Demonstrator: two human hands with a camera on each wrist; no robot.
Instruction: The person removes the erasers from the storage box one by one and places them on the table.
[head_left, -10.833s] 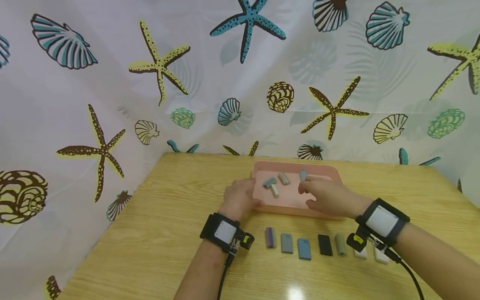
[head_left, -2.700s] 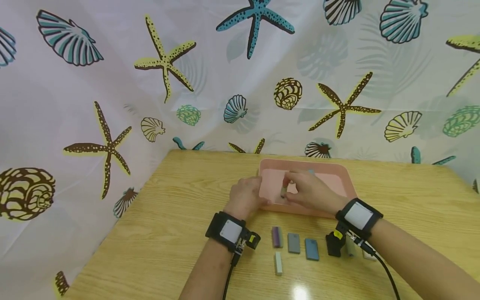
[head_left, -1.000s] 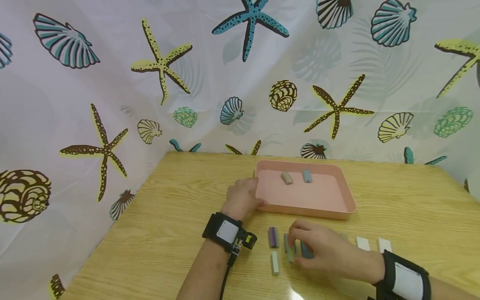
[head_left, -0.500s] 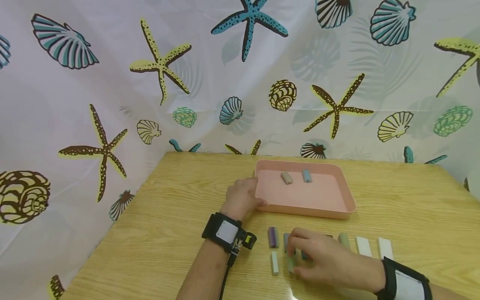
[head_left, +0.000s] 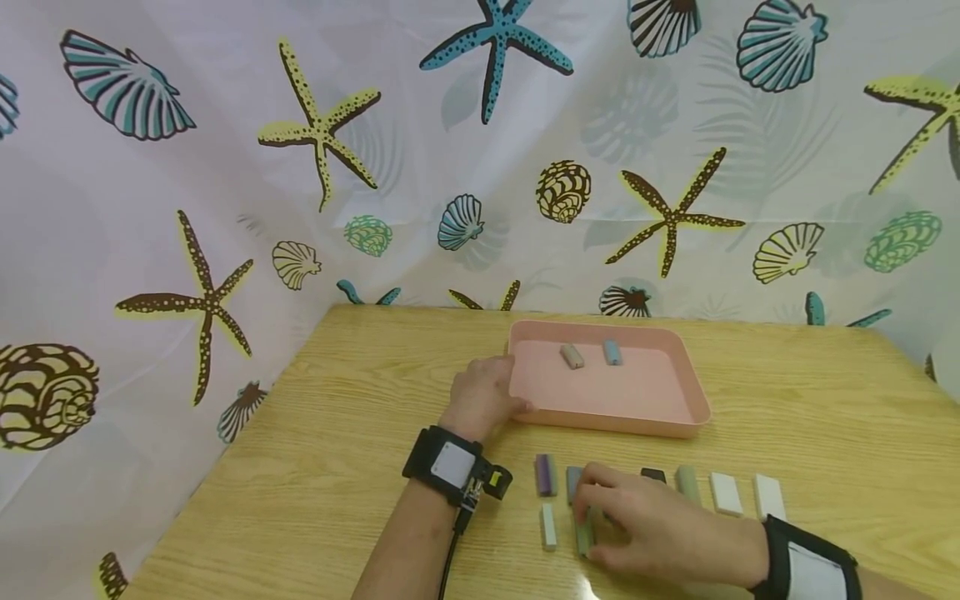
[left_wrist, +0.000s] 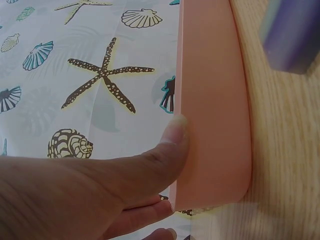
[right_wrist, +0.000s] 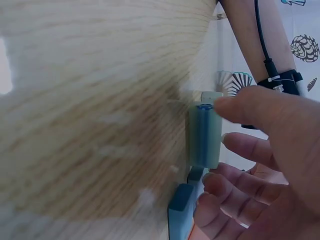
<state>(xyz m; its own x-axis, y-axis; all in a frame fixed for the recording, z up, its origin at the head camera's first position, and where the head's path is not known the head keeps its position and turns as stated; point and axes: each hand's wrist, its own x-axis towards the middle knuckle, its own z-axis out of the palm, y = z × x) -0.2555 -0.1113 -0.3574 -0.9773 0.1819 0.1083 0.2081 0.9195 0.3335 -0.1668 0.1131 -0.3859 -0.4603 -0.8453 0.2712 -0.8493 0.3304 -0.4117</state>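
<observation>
In the head view my left hand [head_left: 482, 400] holds the left front corner of a shallow pink tray [head_left: 611, 422]; the left wrist view has the thumb against its wall [left_wrist: 215, 100]. A tan block [head_left: 572, 357] and a small blue block [head_left: 612, 352] lie inside the tray. My right hand [head_left: 652, 525] pinches a small pale green block with a blue stripe [right_wrist: 204, 135] by its ends, low at the table in front of a grey block [head_left: 573, 481]. Left of it lies a slim pale green block [head_left: 548, 527].
Along the row in front of the tray are a purple-and-grey block [head_left: 546, 475], a black block [head_left: 652, 474], a green block [head_left: 687, 483] and two white blocks [head_left: 726, 493]. My right hand covers the row's middle. A shell-patterned cloth [head_left: 480, 167] hangs behind the wooden table.
The slim pale green block and the blue-striped block have come out of the tray to the table before the row. Lately my right hand lowered the striped block; my left hand stays on the tray.
</observation>
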